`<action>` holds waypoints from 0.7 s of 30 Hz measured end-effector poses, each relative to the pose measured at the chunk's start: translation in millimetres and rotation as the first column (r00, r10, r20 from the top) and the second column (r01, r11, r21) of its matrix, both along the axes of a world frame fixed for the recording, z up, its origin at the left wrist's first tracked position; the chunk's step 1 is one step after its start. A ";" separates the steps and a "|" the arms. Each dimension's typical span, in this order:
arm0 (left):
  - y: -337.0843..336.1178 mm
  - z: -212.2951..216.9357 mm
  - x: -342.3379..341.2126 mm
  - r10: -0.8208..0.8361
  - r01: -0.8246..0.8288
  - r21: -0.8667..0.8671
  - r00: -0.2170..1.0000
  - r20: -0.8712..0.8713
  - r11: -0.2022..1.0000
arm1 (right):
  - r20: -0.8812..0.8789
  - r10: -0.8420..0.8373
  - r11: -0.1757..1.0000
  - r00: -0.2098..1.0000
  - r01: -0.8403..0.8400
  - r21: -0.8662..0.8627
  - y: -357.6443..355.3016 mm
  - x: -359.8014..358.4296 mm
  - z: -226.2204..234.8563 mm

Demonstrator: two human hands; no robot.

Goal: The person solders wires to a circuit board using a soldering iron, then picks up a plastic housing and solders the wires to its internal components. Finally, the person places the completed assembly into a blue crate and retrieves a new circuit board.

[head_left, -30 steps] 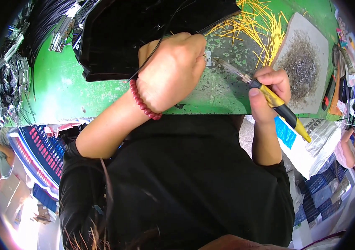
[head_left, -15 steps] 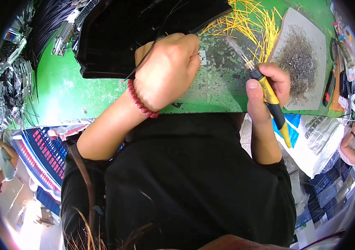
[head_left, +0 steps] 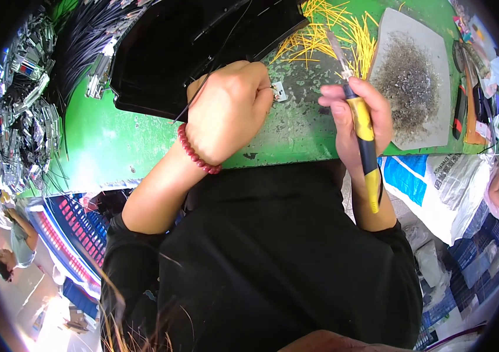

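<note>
- Head view: a small metal part [head_left: 278, 91] is pinched steady on the green bench [head_left: 103, 146] by the closed left hand [head_left: 229, 111].
- A yellow-handled soldering iron [head_left: 360, 117] is gripped pen-like by the right hand [head_left: 360, 111], tip raised toward the far side.

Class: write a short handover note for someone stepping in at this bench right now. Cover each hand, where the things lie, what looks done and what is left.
Left hand: fist closed on a small metal part and a thin black wire, resting on the green bench.
Right hand: holds the soldering iron, tip raised off the part, pointing toward the yellow wires.
Grey pad lies right of the iron; black tray behind the left hand.
Done: cannot tell whether the joint is made.
Left: probably bring the tip to the part.
</note>
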State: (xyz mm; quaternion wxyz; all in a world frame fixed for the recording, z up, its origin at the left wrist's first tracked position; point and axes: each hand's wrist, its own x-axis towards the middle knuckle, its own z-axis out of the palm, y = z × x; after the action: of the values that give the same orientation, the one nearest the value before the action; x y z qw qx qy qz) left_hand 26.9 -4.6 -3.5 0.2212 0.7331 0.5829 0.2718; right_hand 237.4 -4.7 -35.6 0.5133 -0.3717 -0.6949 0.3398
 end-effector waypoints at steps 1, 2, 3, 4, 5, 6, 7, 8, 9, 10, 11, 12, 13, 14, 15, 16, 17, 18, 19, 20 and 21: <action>-0.8 3.8 -1.1 0.011 -0.009 -0.025 0.998 0.058 1.000 | 0.027 0.020 0.999 0.999 -0.019 -0.031 -3.0 -0.9 1.6; -0.9 6.8 -2.4 0.023 -0.017 -0.049 0.993 0.116 0.999 | 0.158 0.025 0.999 0.987 -0.028 0.016 -2.2 -0.8 1.2; -1.5 9.4 -3.9 0.028 -0.018 -0.067 0.988 0.151 0.998 | 0.198 0.020 0.998 0.980 -0.030 0.049 0.8 -8.3 2.5; -1.6 11.6 -4.2 0.023 -0.015 -0.054 0.989 0.147 0.998 | 0.169 0.029 0.999 0.985 -0.034 0.031 1.7 -16.1 -0.3; -2.2 13.5 -4.5 0.041 -0.025 -0.083 0.981 0.188 0.996 | 0.165 0.029 0.997 0.986 -0.040 0.065 3.5 -22.4 2.2; -1.9 14.5 -5.0 0.060 -0.035 -0.114 0.972 0.228 0.993 | 0.161 0.030 0.994 0.987 -0.047 0.100 4.8 -28.3 5.3; -0.9 14.4 -4.9 0.073 -0.036 -0.147 0.965 0.252 0.988 | 0.126 0.040 0.999 0.991 -0.042 0.014 5.2 -34.2 12.4; -0.8 14.2 -5.6 0.066 -0.032 -0.138 0.966 0.249 0.990 | 0.123 0.035 0.999 0.992 -0.038 0.022 5.7 -35.8 10.4; -0.5 14.2 -6.4 0.027 0.000 -0.112 0.969 0.244 0.994 | 0.102 -0.003 1.000 0.995 0.003 -0.002 5.6 -36.8 5.4; 0.1 15.1 -7.0 -0.013 0.035 -0.086 0.971 0.237 0.996 | 0.082 -0.042 0.999 0.996 0.044 -0.027 6.2 -37.5 3.2; 0.7 16.8 -8.6 -0.084 0.075 0.066 0.986 0.147 0.995 | 0.030 -0.036 0.997 0.999 0.038 -0.060 6.5 -37.1 6.5; 1.7 16.9 -8.7 -0.092 0.082 0.072 0.985 0.145 0.994 | 0.028 -0.043 0.998 0.999 0.045 -0.054 8.6 -36.3 8.2; 2.6 15.3 -8.4 -0.117 0.099 0.161 0.987 0.108 0.982 | 0.047 -0.017 0.996 0.999 0.021 -0.091 11.1 -35.1 9.5; 1.5 11.8 -8.3 -0.132 0.110 0.245 0.988 0.074 0.963 | 0.070 0.016 0.991 0.997 -0.007 -0.131 13.1 -34.6 11.5; 2.8 3.7 -8.5 -0.125 0.111 0.296 0.992 0.028 0.949 | 0.078 0.034 0.990 0.996 -0.023 -0.140 17.0 -34.6 17.0; 1.6 2.8 -7.5 -0.127 0.112 0.297 0.991 0.033 0.948 | 0.104 -0.001 0.993 0.995 0.014 -0.121 19.0 -34.7 16.1; -0.7 3.7 -4.9 -0.086 0.086 0.275 0.996 -0.012 0.958 | 0.124 -0.033 0.994 0.992 0.046 -0.100 21.7 -34.9 14.8; -1.9 3.6 -2.3 -0.044 0.057 0.254 0.997 -0.057 0.966 | 0.161 -0.114 0.993 0.980 0.105 0.060 25.6 -34.8 13.6; -1.0 -2.4 -0.2 -0.030 0.053 0.281 0.996 -0.086 0.958 | 0.159 -0.145 0.988 0.977 0.133 0.082 25.5 -30.1 11.6; -0.6 -3.6 0.8 -0.026 0.049 0.278 0.996 -0.086 0.959 | 0.155 -0.174 0.982 0.973 0.160 0.101 24.2 -24.7 8.1; -0.6 -4.8 1.5 -0.023 0.057 0.260 0.991 -0.131 0.964 | 0.081 -0.139 0.984 0.987 0.128 0.122 20.5 -23.0 6.8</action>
State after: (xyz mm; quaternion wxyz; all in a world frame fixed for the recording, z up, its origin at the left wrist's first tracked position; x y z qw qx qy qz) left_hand 28.4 -5.2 -8.3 0.0899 0.7834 0.5397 0.2949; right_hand 214.3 15.9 -28.9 0.5241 -0.4018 -0.7093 0.2466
